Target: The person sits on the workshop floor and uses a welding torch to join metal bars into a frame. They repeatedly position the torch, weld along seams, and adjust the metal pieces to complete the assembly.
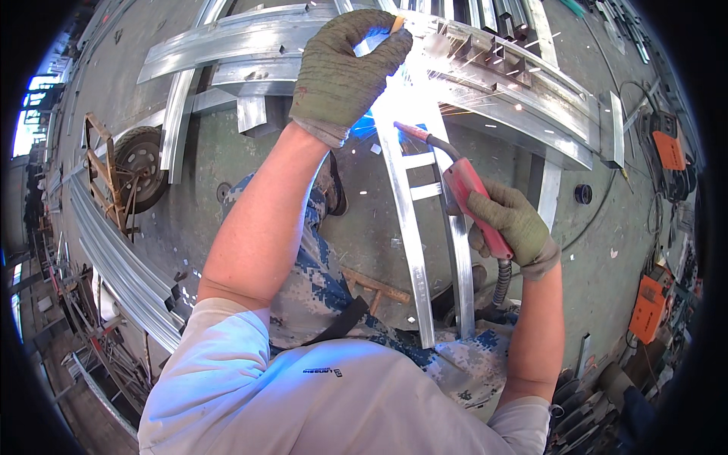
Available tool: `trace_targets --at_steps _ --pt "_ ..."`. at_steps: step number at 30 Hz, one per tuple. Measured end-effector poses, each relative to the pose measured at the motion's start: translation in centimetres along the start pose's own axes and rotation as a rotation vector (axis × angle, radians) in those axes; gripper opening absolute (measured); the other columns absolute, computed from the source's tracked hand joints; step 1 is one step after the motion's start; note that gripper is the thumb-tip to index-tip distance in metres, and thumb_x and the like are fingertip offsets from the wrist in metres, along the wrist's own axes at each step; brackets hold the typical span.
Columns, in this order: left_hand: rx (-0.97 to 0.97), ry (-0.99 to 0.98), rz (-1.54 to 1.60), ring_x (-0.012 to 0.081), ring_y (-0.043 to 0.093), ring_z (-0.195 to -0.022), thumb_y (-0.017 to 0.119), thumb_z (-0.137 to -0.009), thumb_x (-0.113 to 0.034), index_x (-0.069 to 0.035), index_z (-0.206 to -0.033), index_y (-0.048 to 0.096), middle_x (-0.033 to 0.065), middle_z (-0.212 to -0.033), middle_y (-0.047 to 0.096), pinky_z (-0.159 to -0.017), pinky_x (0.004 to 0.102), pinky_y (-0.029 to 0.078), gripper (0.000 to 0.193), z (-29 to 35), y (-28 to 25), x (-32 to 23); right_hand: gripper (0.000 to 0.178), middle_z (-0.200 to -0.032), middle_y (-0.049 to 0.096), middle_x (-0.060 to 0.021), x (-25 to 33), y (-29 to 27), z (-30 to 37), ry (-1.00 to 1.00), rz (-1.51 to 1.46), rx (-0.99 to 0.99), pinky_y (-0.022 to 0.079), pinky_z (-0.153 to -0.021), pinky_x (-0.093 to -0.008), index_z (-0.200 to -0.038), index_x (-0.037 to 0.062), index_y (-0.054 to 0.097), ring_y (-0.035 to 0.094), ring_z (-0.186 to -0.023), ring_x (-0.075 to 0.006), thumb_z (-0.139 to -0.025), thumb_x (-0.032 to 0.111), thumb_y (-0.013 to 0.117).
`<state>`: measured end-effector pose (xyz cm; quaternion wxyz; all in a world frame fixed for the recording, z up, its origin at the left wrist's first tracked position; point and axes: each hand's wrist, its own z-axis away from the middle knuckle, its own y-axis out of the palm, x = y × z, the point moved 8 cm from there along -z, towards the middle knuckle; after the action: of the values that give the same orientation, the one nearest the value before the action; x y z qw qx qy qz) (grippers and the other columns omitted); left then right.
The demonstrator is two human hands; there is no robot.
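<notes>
My right hand [512, 224], in an olive work glove, is wrapped round the red handle of a welding torch [476, 199]. The torch's nozzle points up and left at a blinding white-blue arc, and sparks fly to the right. Under the glare lies a ladder-like metal frame [409, 250] with two long rails and short rungs, reaching down toward my lap. My left hand [341, 76], gloved too, is closed beside the arc, thumb and fingers pinching a small tan piece [396, 24] whose kind the glare hides. The weld spot itself is washed out.
Shiny metal channels [227, 49] lie across the work at the far side, with a notched beam [531, 91] to the right. A wheel [142, 168] and stacked metal profiles [125, 265] are at left. Orange machines [647, 309] and cables stand at right.
</notes>
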<state>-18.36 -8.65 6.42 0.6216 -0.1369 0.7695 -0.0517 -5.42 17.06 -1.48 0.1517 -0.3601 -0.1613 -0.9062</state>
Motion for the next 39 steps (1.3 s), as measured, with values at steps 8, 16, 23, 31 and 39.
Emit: trace_targets --at_steps 8,16,23,31,39 --pt "-0.062 0.062 -0.013 0.0078 0.068 -0.079 0.085 -0.090 -0.027 -0.010 -0.112 0.080 0.0015 -0.099 0.077 -0.067 0.0260 0.055 0.028 -0.2 -0.3 0.4 0.052 -0.106 0.074 -0.0081 0.2 0.2 0.2 -0.034 -0.060 -0.032 0.051 -0.054 -0.0241 -0.139 -0.0018 0.061 0.063 -0.064 -0.0088 -0.101 0.032 0.072" --pt "-0.007 -0.063 0.035 0.0084 0.066 -0.081 0.082 -0.094 -0.025 -0.004 -0.118 0.074 0.0034 -0.098 0.075 -0.072 0.0259 0.054 0.034 0.0 0.2 0.7 0.053 -0.104 0.074 -0.0073 0.2 0.3 -0.1 -0.032 -0.009 -0.008 0.051 -0.054 -0.0238 -0.138 -0.0012 0.062 0.064 -0.064 -0.0090 -0.101 0.035 0.071" --pt "-0.023 -0.173 0.133 0.0090 0.066 -0.081 0.081 -0.095 -0.021 0.000 -0.118 0.071 0.0038 -0.099 0.074 -0.071 0.0264 0.054 0.033 0.2 0.2 0.6 0.053 -0.104 0.074 -0.0067 0.3 0.3 0.1 -0.028 0.026 -0.030 0.050 -0.054 -0.0235 -0.140 0.0012 0.061 0.063 -0.063 -0.0085 -0.100 0.033 0.072" --pt "0.004 -0.189 0.061 0.0104 0.068 -0.093 0.081 -0.094 -0.022 0.000 -0.116 0.073 0.0060 -0.105 0.075 -0.080 0.0266 0.055 0.031 0.2 0.3 -0.1 0.052 -0.105 0.075 -0.0071 -0.3 -0.1 0.1 -0.021 -0.030 -0.054 0.051 -0.054 -0.0234 -0.141 0.0007 0.061 0.063 -0.063 -0.0077 -0.101 0.031 0.072" --pt "-0.002 -0.013 0.108 0.0094 0.068 -0.090 0.079 -0.095 -0.020 -0.002 -0.117 0.073 0.0049 -0.103 0.075 -0.079 0.0259 0.054 0.029 -0.1 0.2 -0.5 0.058 -0.107 0.076 -0.0147 -0.7 -0.6 0.0 -0.029 -0.051 -0.051 0.049 -0.046 -0.0254 -0.143 -0.0021 0.057 0.065 -0.056 -0.0126 -0.098 0.030 0.074"
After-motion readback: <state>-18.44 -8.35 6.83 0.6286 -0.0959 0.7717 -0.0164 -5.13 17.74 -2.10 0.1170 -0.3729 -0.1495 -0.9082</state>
